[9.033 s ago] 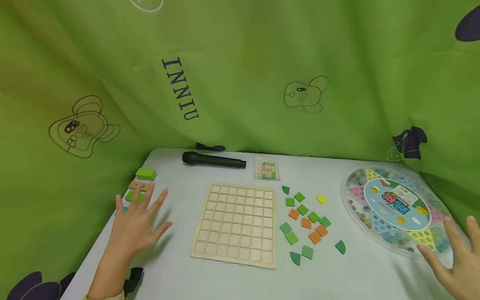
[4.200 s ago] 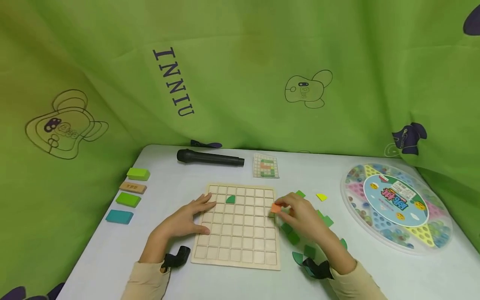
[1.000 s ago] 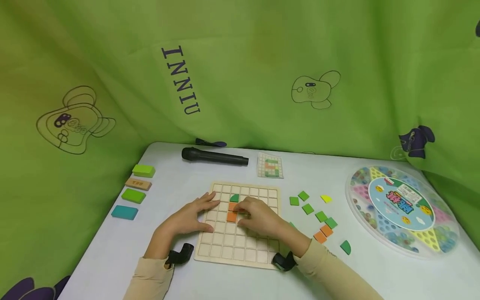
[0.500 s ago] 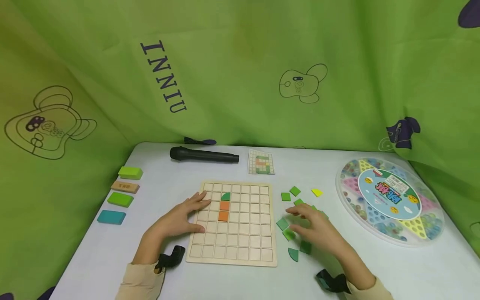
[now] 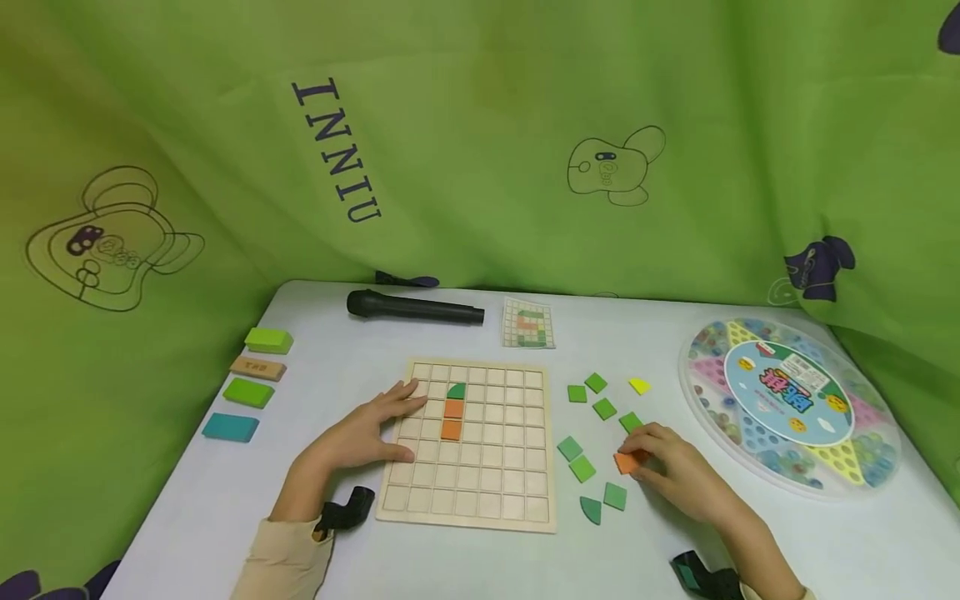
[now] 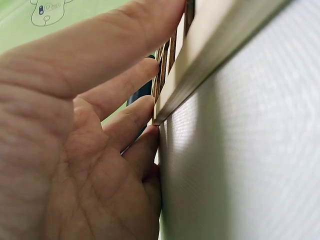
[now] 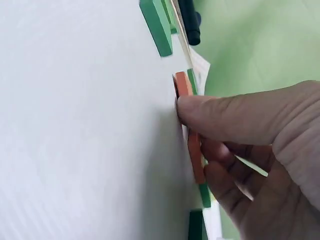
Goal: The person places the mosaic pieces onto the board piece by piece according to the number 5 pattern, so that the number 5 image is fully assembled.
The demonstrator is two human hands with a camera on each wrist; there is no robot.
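Note:
My left hand (image 5: 367, 429) rests at the left edge of the wooden grid board (image 5: 495, 525), fingers spread and thumb over its rim; the left wrist view shows fingertips (image 6: 147, 65) against the board's side. On the board, a green quarter-round tile (image 5: 456, 391) sits above two orange square tiles (image 5: 452, 429) in one column. Right of the board, my right hand (image 5: 678, 471) pinches an orange tile (image 5: 624, 464) low at the table. In the right wrist view the thumb lies across this orange tile (image 7: 182, 82), and a second orange tile (image 7: 196, 157) is beside the fingers.
Several green square tiles (image 5: 582, 468), a green quarter-round (image 5: 591, 509) and a yellow one (image 5: 639, 386) lie around. A pattern card (image 5: 528, 323) and black microphone (image 5: 416, 308) lie behind; a round marble game box (image 5: 787, 392) is right, colored blocks (image 5: 231, 427) left.
Two orange tiles have come onto the board below the green quarter-round since the earlier frames. My right hand has moved right from the board to the loose orange tiles; the left stays at the edge.

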